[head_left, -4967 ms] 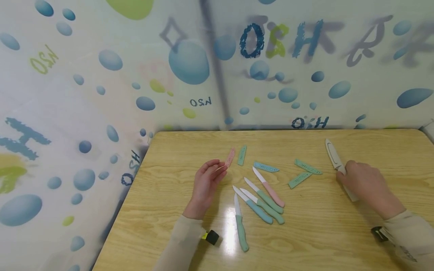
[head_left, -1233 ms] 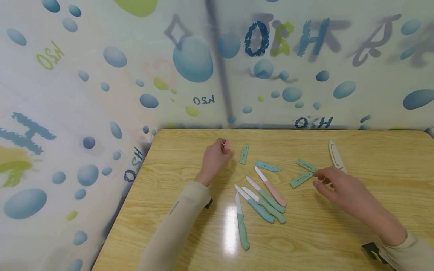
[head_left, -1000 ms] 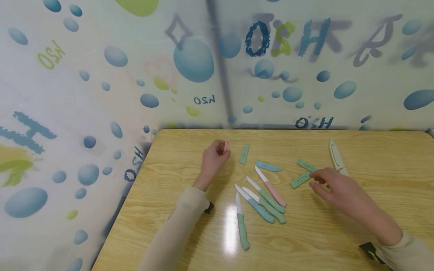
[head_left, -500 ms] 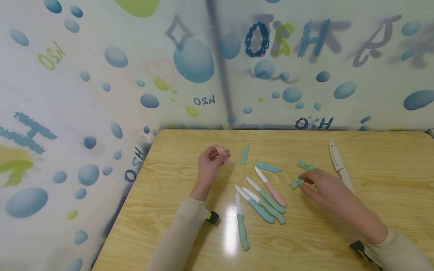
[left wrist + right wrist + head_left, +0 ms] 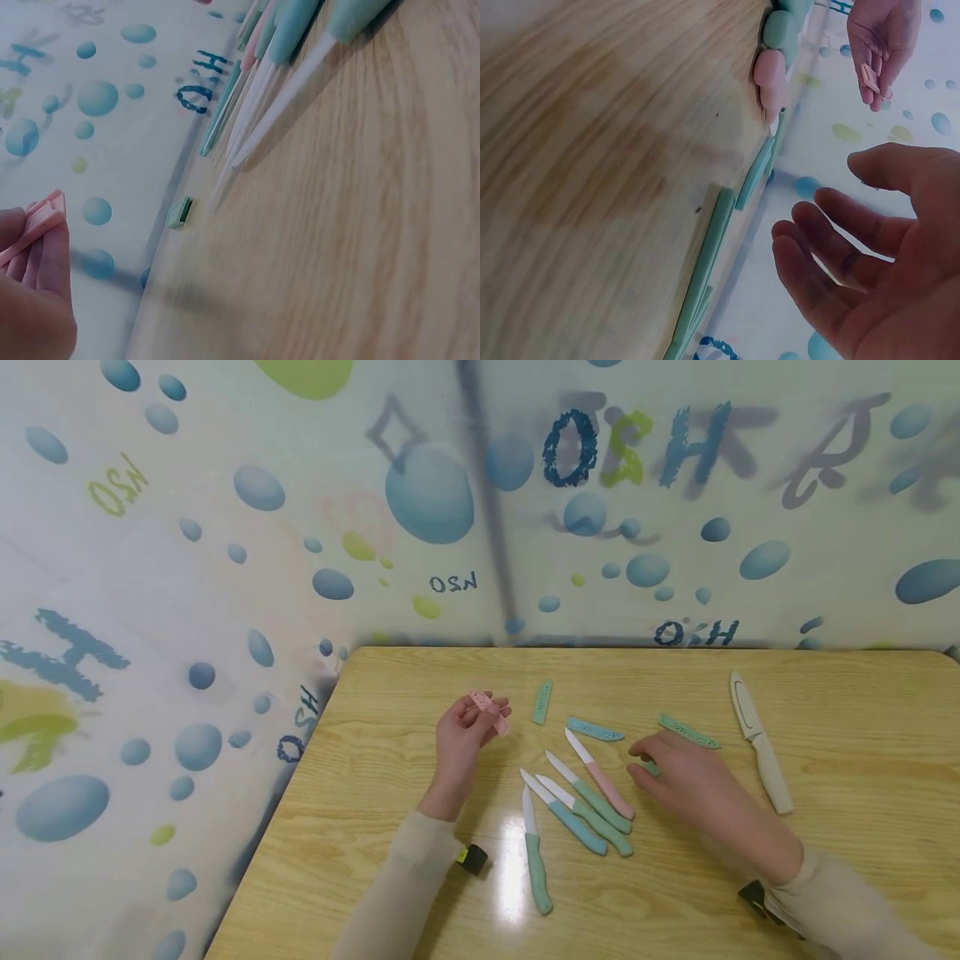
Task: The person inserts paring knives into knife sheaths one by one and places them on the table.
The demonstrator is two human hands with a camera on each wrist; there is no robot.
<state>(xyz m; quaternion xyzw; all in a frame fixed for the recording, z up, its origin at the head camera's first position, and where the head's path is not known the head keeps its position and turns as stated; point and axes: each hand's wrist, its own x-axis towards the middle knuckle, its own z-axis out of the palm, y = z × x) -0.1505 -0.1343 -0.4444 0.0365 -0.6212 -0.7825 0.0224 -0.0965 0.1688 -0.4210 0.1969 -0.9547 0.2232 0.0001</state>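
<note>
My left hand [image 5: 459, 747] pinches a pink knife sheath [image 5: 478, 700] between thumb and fingers, above the table's left part. The left wrist view shows the sheath's open end [image 5: 56, 206] pointing up. My right hand [image 5: 693, 781], its fingers loosely bent and holding nothing, hovers over a green sheath [image 5: 651, 768] that it mostly covers. Just left of its fingertips lies the pink-handled knife [image 5: 609, 789], with its white blade bare. Beside that knife lie two green-handled knives [image 5: 603, 806] and a blue-handled one [image 5: 581, 833], also unsheathed.
Another green-handled knife [image 5: 536, 872] lies nearest the front. A green sheath [image 5: 542, 702], a blue sheath [image 5: 595, 729] and a further green sheath [image 5: 688, 732] lie behind the knives. A large cream knife [image 5: 772, 772] in its sheath lies at right. A printed wall sheet [image 5: 637, 610] stands behind the table.
My right hand let go of the cream knife and has moved left towards the pink-handled knife. My left hand picked up the pink sheath, turned it and drew it slightly back.
</note>
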